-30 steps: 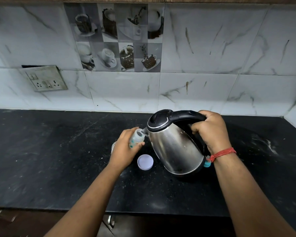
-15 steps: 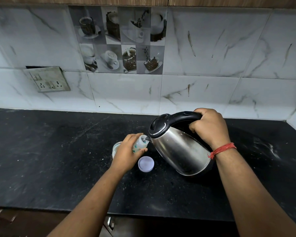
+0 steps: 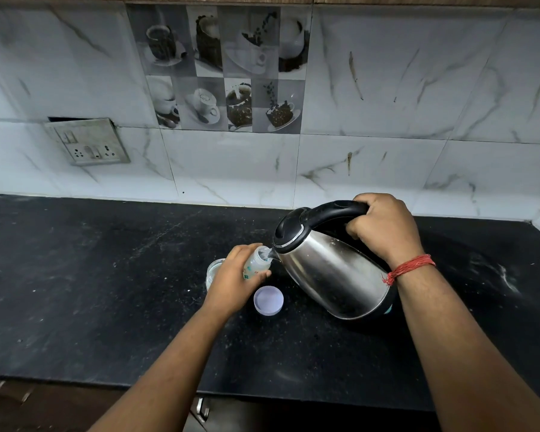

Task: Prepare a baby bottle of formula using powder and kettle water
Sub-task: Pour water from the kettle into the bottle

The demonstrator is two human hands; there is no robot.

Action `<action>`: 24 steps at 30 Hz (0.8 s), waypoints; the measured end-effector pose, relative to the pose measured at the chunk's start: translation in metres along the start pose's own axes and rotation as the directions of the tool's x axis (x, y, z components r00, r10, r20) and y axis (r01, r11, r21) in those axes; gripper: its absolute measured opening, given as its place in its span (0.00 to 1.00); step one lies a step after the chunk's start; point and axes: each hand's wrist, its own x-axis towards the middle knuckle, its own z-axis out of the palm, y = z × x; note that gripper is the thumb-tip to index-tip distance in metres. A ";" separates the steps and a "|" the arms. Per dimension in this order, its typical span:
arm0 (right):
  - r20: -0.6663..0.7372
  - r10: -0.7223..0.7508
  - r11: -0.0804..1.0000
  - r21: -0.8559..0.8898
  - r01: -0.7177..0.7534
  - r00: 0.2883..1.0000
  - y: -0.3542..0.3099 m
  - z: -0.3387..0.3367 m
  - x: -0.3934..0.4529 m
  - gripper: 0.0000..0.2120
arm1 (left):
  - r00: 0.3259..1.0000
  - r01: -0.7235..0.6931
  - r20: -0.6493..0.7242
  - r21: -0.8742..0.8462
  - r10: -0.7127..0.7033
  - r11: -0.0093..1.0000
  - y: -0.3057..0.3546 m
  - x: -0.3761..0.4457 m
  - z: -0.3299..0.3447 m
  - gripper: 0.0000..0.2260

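My right hand (image 3: 384, 227) grips the black handle of a steel kettle (image 3: 331, 272), which is tilted to the left with its spout at the mouth of a small clear baby bottle (image 3: 258, 263). A thin stream of water runs from the spout into the bottle. My left hand (image 3: 231, 282) is wrapped around the bottle, holding it slanted toward the kettle just above the black counter (image 3: 91, 275). Most of the bottle is hidden by my fingers.
A pale lilac cap (image 3: 268, 300) lies on the counter just in front of the bottle. A clear round container (image 3: 214, 269) stands behind my left hand. A wall socket plate (image 3: 88, 141) is set in the marble tiles at the back left.
The kettle has tipped further to the left and its spout has come down onto the bottle's mouth. My left hand has kept the bottle in nearly the same spot.
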 end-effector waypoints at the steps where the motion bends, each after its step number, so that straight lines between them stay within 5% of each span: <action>1: 0.000 0.000 1.000 0.002 0.000 1.000 0.000 0.000 0.001 0.06 | 1.000 0.002 -0.003 0.000 -0.002 1.000 0.000 0.001 0.000 0.23; 24: 0.010 -0.032 0.999 -0.033 0.032 0.999 -0.005 0.000 0.027 0.06 | 1.000 -0.009 -0.020 -0.008 0.009 1.000 -0.006 0.021 0.007 0.23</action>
